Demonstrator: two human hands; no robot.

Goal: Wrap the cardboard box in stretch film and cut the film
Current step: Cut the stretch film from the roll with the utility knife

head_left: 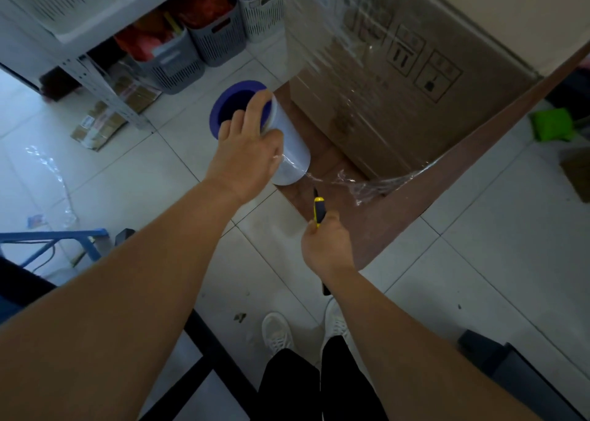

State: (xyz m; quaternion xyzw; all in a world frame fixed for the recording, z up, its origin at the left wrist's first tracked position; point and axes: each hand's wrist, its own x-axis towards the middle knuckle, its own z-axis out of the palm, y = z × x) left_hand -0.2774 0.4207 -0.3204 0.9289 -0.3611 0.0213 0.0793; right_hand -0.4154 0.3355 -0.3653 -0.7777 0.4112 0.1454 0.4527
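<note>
A tall cardboard box (399, 101) stands on a brown board (367, 222), its side covered in clear stretch film (335, 37). My left hand (252, 152) grips the film roll (287, 145), which has a purple core end (233, 104). A twisted strand of film (367, 185) runs from the roll's lower end to the box's bottom corner. My right hand (325, 245) holds a yellow and black utility knife (318, 209), blade pointing up, just below the strand near the roll.
White shelving with grey slotted baskets (191, 53) stands at the back left, flattened cartons (102, 123) below it. Loose film (51, 177) lies on the tiled floor. A blue frame (64, 238) is at left, a green item (552, 123) at right. My shoes (277, 331) are below.
</note>
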